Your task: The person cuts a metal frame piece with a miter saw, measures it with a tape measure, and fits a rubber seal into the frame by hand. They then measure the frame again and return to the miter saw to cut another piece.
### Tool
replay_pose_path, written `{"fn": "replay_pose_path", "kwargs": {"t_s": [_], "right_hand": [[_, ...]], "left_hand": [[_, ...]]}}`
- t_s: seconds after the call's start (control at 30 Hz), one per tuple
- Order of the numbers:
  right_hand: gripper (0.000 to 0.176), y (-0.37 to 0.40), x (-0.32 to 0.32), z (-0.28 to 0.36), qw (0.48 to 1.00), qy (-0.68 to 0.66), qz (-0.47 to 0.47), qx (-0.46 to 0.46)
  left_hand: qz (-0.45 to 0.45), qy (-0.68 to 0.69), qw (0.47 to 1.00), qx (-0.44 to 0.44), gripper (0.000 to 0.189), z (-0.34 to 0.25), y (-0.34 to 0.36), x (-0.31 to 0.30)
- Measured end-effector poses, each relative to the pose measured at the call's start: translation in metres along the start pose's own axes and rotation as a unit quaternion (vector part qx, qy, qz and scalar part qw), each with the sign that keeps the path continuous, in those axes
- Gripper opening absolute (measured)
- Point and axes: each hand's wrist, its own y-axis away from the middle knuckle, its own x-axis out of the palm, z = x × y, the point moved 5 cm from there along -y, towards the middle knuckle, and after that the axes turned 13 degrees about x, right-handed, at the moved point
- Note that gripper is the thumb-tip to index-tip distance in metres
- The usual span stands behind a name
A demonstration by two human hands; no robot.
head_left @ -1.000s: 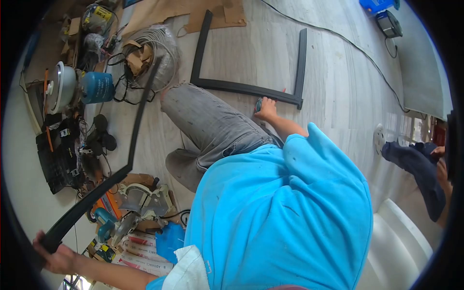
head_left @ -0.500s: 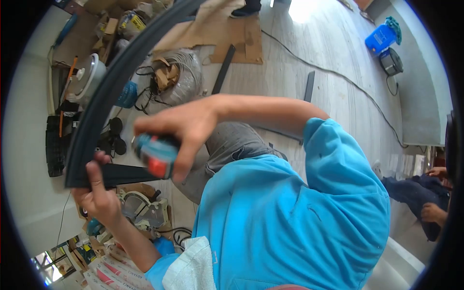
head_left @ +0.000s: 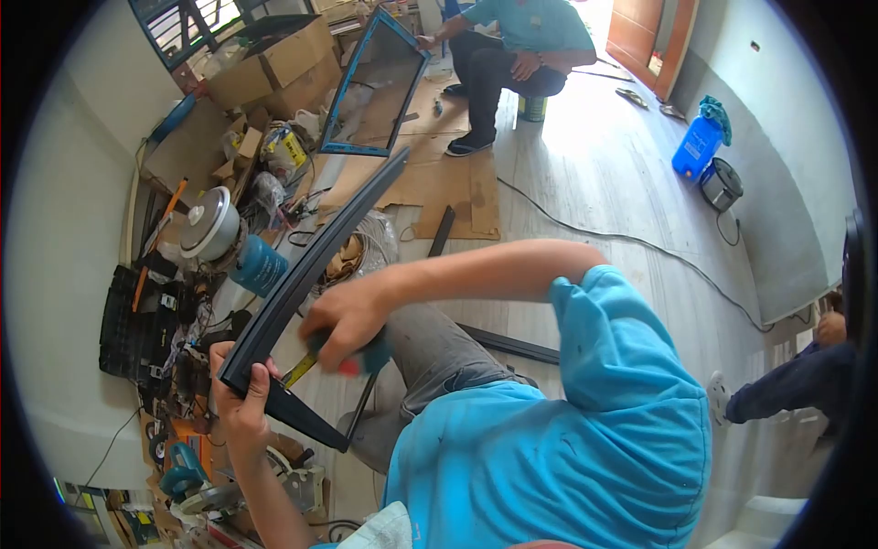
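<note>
My left hand (head_left: 243, 389) grips the corner of a dark frame (head_left: 320, 252), its fingers closed around the joint of two profiles. The long profile slants up and away to the right; the short one points down towards my knee. My right hand (head_left: 352, 316) is closed on a blurred tape measure (head_left: 368, 355), green-black with a red patch, inside the frame's angle. A short stretch of yellow blade (head_left: 300, 368) shows between the tape measure and the corner at my left hand.
A seated co-worker (head_left: 530, 37) holds a blue-edged mesh frame (head_left: 375, 87) ahead. Another person's leg (head_left: 777, 384) is at the right. Dark profiles (head_left: 512, 344) and a cable (head_left: 631, 240) lie on the floor. Tools, a white pot (head_left: 208, 225) and a miter saw (head_left: 215, 494) stand left.
The view has tilted up, bringing the co-worker and mesh frame into sight. The dark frame now appears lower and further right, and a yellow blade shows out of the tape measure.
</note>
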Motion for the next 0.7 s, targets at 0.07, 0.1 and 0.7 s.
{"fn": "replay_pose_path", "kwargs": {"t_s": [0.07,0.1,0.7], "right_hand": [[0.034,0.014,-0.018,-0.028,0.997,0.022,0.024,0.068],[0.032,0.014,-0.019,-0.058,0.992,0.054,0.022,0.111],[0.050,0.002,-0.071,0.050,0.944,0.273,-0.126,0.134]], "left_hand": [[-0.039,0.029,0.999,-0.014,0.024,0.001,0.003,-0.009],[-0.075,0.032,0.996,-0.027,0.024,0.000,0.009,-0.021],[-0.155,0.092,0.982,0.065,0.074,0.040,0.032,-0.078]]}}
